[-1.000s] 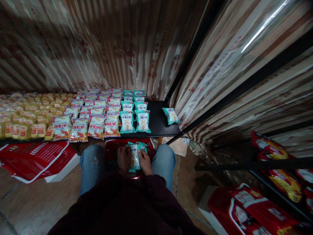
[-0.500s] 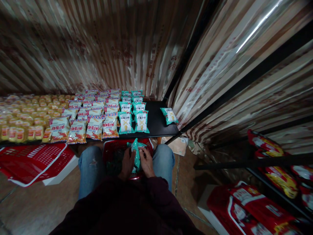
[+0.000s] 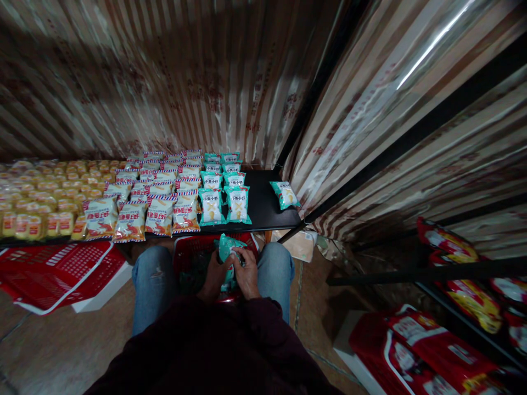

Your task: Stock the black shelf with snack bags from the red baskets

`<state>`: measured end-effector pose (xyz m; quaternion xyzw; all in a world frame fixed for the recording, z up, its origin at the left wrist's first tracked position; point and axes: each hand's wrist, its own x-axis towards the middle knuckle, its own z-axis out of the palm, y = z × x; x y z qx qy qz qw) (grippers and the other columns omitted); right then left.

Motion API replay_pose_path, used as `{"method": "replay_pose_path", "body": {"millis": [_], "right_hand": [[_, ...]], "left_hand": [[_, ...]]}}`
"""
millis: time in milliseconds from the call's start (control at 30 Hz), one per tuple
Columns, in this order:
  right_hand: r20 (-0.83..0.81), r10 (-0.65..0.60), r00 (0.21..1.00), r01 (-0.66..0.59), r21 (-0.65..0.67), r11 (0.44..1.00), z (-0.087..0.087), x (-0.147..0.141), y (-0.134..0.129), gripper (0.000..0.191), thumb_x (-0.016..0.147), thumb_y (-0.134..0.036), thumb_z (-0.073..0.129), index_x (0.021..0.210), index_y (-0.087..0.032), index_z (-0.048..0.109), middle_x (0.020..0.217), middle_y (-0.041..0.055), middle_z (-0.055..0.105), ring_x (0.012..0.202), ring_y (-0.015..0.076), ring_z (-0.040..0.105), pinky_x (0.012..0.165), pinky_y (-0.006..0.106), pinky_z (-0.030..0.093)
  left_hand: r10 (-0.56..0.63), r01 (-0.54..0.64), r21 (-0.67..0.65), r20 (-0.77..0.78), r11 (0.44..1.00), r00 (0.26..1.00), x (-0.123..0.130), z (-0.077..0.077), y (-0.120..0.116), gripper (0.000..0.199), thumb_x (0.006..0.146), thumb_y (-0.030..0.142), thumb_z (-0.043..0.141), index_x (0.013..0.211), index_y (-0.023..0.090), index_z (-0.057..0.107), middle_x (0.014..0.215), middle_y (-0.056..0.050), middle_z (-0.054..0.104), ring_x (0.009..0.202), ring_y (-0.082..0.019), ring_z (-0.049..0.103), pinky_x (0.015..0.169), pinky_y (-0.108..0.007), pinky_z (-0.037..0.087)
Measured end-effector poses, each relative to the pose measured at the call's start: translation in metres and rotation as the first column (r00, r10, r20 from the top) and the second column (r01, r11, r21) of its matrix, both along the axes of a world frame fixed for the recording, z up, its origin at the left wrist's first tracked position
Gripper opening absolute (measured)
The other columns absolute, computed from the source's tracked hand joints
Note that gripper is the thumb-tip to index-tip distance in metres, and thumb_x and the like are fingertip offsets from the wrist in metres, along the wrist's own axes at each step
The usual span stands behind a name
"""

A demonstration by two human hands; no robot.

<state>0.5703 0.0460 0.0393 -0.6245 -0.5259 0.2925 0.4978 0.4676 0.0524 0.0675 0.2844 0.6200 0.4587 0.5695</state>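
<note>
Between my knees, above a red basket (image 3: 181,247), both hands are closed on a teal snack bag (image 3: 226,248). My left hand (image 3: 215,274) grips its left side, and my right hand (image 3: 246,270) has its fingers bent over the right side. Further teal packaging shows dimly below in the basket. On the black shelf (image 3: 263,203) ahead, teal-and-white snack bags (image 3: 237,205) stand in two columns. Another teal bag (image 3: 285,195) leans by itself at the shelf's right end.
Left of the teal columns stand rows of orange-and-white snack bags (image 3: 130,219), then yellow packaged cakes (image 3: 31,226). A second red basket (image 3: 78,269) is at lower left. Black metal bars (image 3: 337,192) slant on the right, near red packages (image 3: 444,351). Striped sheeting (image 3: 164,82) hangs behind.
My fingers have shifted on the teal bag, and the hands have come closer together. The bag has turned a little. The shelf goods have stayed put.
</note>
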Motion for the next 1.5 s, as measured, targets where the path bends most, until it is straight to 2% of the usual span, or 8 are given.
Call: {"method": "replay_pose_path", "body": {"millis": [200, 300, 433, 567, 833, 1167, 1367, 1500], "right_hand": [[-0.013, -0.094, 0.995, 0.092, -0.127, 0.988, 0.002, -0.001, 0.000, 0.044, 0.077, -0.049, 0.060, 0.109, -0.019, 0.064, 0.105, 0.0093, 0.064, 0.101, 0.0240, 0.057, 0.095, 0.040, 0.043], [-0.115, -0.072, 0.991, 0.044, -0.235, 0.971, 0.008, -0.002, -0.002, 0.051, 0.080, -0.054, 0.053, 0.117, -0.019, 0.059, 0.110, 0.0092, 0.065, 0.102, 0.0230, 0.059, 0.092, 0.036, 0.045], [-0.201, -0.052, 0.978, -0.007, -0.283, 0.959, 0.014, -0.003, -0.003, 0.052, 0.084, -0.056, 0.046, 0.120, -0.020, 0.057, 0.109, 0.0074, 0.067, 0.099, 0.0219, 0.062, 0.090, 0.034, 0.046], [-0.167, -0.089, 0.982, 0.040, -0.278, 0.960, 0.013, -0.001, -0.001, 0.049, 0.085, -0.054, 0.045, 0.119, -0.020, 0.058, 0.110, 0.0082, 0.068, 0.099, 0.0227, 0.062, 0.088, 0.035, 0.047], [-0.095, -0.073, 0.993, 0.057, -0.163, 0.985, 0.008, 0.005, 0.001, 0.038, 0.091, -0.046, 0.041, 0.112, -0.023, 0.062, 0.114, 0.0076, 0.067, 0.107, 0.0217, 0.061, 0.095, 0.036, 0.045], [0.008, -0.042, 0.999, 0.043, -0.112, 0.993, 0.018, 0.010, 0.007, 0.044, 0.092, -0.044, 0.037, 0.122, -0.018, 0.056, 0.122, 0.0111, 0.062, 0.115, 0.0222, 0.056, 0.100, 0.038, 0.040], [-0.052, -0.041, 0.998, 0.034, -0.118, 0.992, 0.025, 0.016, 0.008, 0.033, 0.089, -0.042, 0.043, 0.109, -0.021, 0.060, 0.105, 0.0059, 0.067, 0.098, 0.0201, 0.061, 0.090, 0.034, 0.045], [-0.123, -0.001, 0.992, -0.015, -0.131, 0.991, 0.025, 0.024, 0.010, 0.031, 0.087, -0.039, 0.048, 0.108, -0.021, 0.061, 0.101, 0.0050, 0.067, 0.092, 0.0196, 0.062, 0.084, 0.033, 0.048]], "left_hand": [[0.008, -0.005, -0.016, 0.195, 1.000, 0.981, -0.004, -0.004, -0.002, 0.062, 0.054, 0.043, 0.081, 0.105, 0.015, 0.059, 0.099, -0.012, 0.070, 0.086, -0.023, 0.066, 0.075, -0.033, 0.051], [0.007, -0.003, -0.012, 0.310, 1.000, 0.951, -0.005, -0.003, -0.002, 0.059, 0.055, 0.045, 0.080, 0.103, 0.018, 0.059, 0.093, -0.008, 0.071, 0.083, -0.022, 0.067, 0.074, -0.031, 0.051], [-0.014, 0.029, -0.031, 0.403, 0.999, 0.915, -0.005, 0.000, -0.001, 0.057, 0.056, 0.046, 0.079, 0.102, 0.020, 0.059, 0.092, -0.006, 0.071, 0.085, -0.021, 0.067, 0.072, -0.029, 0.052], [-0.020, 0.052, -0.058, 0.443, 0.997, 0.896, -0.004, 0.004, 0.000, 0.059, 0.055, 0.045, 0.079, 0.104, 0.020, 0.060, 0.091, -0.006, 0.072, 0.087, -0.023, 0.068, 0.074, -0.032, 0.053], [-0.012, 0.068, -0.096, 0.497, 0.993, 0.868, -0.004, 0.008, 0.001, 0.053, 0.058, 0.040, 0.078, 0.104, 0.019, 0.061, 0.091, -0.006, 0.072, 0.098, -0.028, 0.066, 0.084, -0.040, 0.053], [-0.026, 0.098, -0.085, 0.613, 0.992, 0.790, -0.001, 0.008, 0.004, 0.051, 0.065, 0.033, 0.073, 0.113, 0.020, 0.058, 0.097, -0.005, 0.072, 0.098, -0.025, 0.067, 0.083, -0.040, 0.055], [-0.038, 0.155, -0.113, 0.676, 0.981, 0.736, 0.002, 0.006, 0.004, 0.052, 0.071, 0.031, 0.069, 0.119, 0.018, 0.055, 0.100, -0.008, 0.072, 0.095, -0.027, 0.068, 0.083, -0.043, 0.055], [-0.071, 0.200, -0.105, 0.699, 0.974, 0.712, 0.004, 0.003, 0.007, 0.052, 0.073, 0.033, 0.067, 0.121, 0.017, 0.056, 0.104, -0.009, 0.072, 0.096, -0.029, 0.068, 0.086, -0.045, 0.053]]}}
